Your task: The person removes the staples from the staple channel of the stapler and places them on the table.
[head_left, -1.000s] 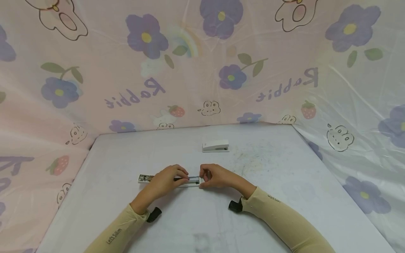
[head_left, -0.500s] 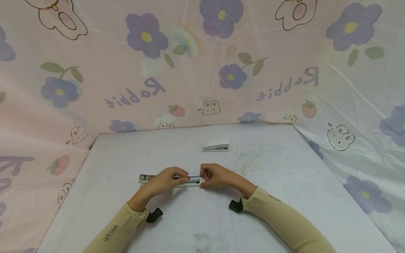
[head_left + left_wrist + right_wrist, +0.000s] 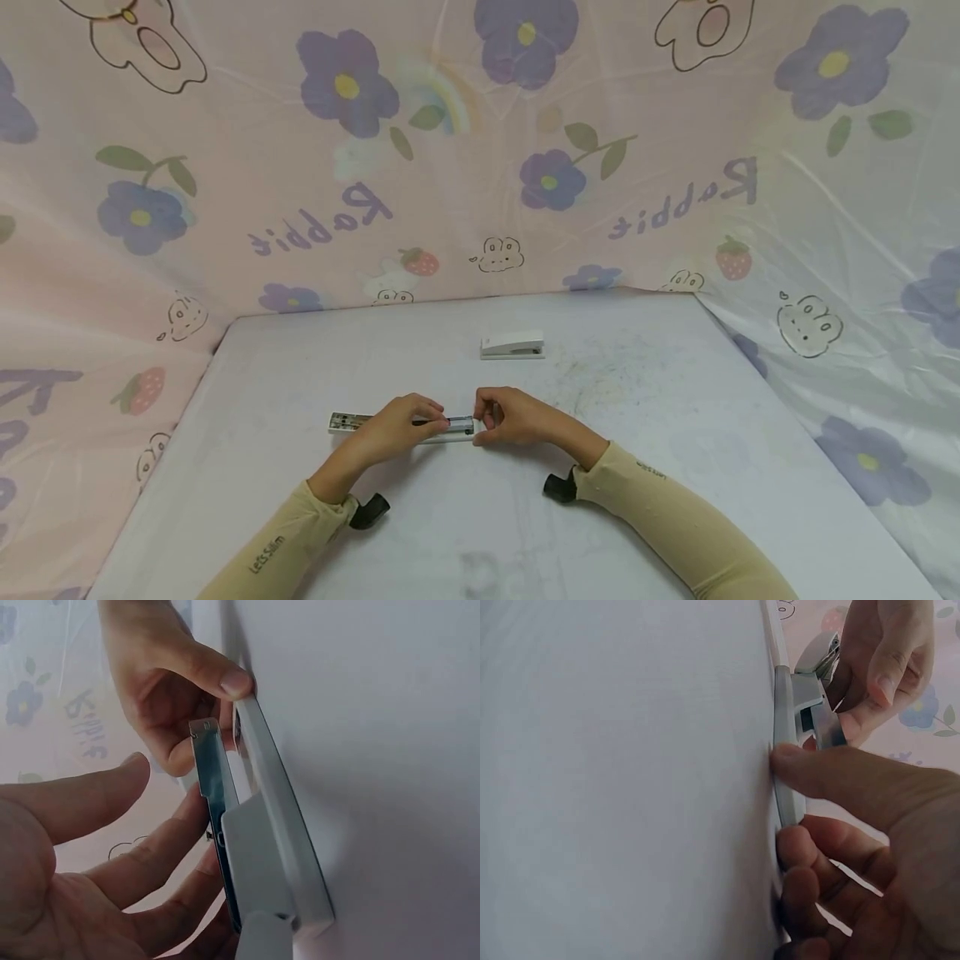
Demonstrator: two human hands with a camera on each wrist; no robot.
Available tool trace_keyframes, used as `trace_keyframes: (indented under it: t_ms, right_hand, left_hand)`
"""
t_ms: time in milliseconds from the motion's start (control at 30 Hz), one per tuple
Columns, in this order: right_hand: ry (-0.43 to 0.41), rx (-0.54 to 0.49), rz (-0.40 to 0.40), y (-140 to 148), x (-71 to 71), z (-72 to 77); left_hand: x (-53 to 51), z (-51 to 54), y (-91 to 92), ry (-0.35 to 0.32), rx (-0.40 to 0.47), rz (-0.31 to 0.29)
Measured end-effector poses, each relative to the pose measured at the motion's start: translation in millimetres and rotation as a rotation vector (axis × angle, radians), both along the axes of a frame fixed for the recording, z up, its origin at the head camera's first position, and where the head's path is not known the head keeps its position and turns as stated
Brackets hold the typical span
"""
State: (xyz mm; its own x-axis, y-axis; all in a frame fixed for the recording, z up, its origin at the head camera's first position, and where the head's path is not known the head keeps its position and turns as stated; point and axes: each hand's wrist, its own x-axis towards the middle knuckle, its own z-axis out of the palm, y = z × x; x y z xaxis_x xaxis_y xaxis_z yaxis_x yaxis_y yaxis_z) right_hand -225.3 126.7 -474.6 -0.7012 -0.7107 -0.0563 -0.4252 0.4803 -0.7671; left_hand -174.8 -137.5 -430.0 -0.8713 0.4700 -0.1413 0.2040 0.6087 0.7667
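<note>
An opened white stapler [image 3: 442, 440] lies on the table, its top cover [image 3: 345, 422] folded back to the left. Its metal staple channel [image 3: 213, 769] stands raised at an angle over the base [image 3: 279, 795]. My left hand [image 3: 393, 429] reaches over the middle of the stapler; in the left wrist view its fingertips touch the channel's far side, while the thumb is held apart. At the front end, my right hand [image 3: 517, 417] pinches the base, thumb [image 3: 799, 765] on the near edge and fingers on the opposite side. Whether staples lie inside is hidden.
A second white stapler [image 3: 512, 345], closed, stands farther back on the white table [image 3: 600, 533]. Smudges mark the tabletop to its right. A patterned cloth [image 3: 450, 167] hangs behind the table and along its sides. A black wrist camera [image 3: 369, 511] sticks out below the left sleeve.
My left wrist has shifted slightly, and the metal channel between the hands looks brighter and broader in the head view. The right hand keeps its grip on the base; the second stapler stays put.
</note>
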Motion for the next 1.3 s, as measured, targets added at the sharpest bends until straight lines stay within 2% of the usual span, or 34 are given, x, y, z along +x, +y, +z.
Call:
trace_keyframes:
  t_ms: [167,400,500,667,1000,1300]
  right_hand:
    - [-0.009,0.001,-0.005,0.7,0.8,0.5]
    - [0.0,-0.012,0.002,0.2,0.8,0.9]
    - [0.001,-0.01,0.002,-0.2,0.6,0.7]
    - [0.008,-0.002,0.002,-1.0,0.0,0.0]
    - [0.014,0.004,-0.004,-0.4,0.6,-0.1]
    - [0.01,-0.004,-0.003,-0.2,1.0,0.0]
  left_hand:
    - [-2.2,-4.9,-3.2,-0.024,0.024,-0.006]
    - [-3.4,-7.2,-3.0,-0.009,0.024,0.006]
    - [-2.4,-7.1,0.3,-0.003,0.007,0.045]
    - [-0.8,-9.2,6.6,0.047,-0.045,0.116]
    - [4.4,-18.1,15.5,0.131,-0.124,0.252]
    - [5.5,-19.9,20.7,0.206,-0.168,0.269]
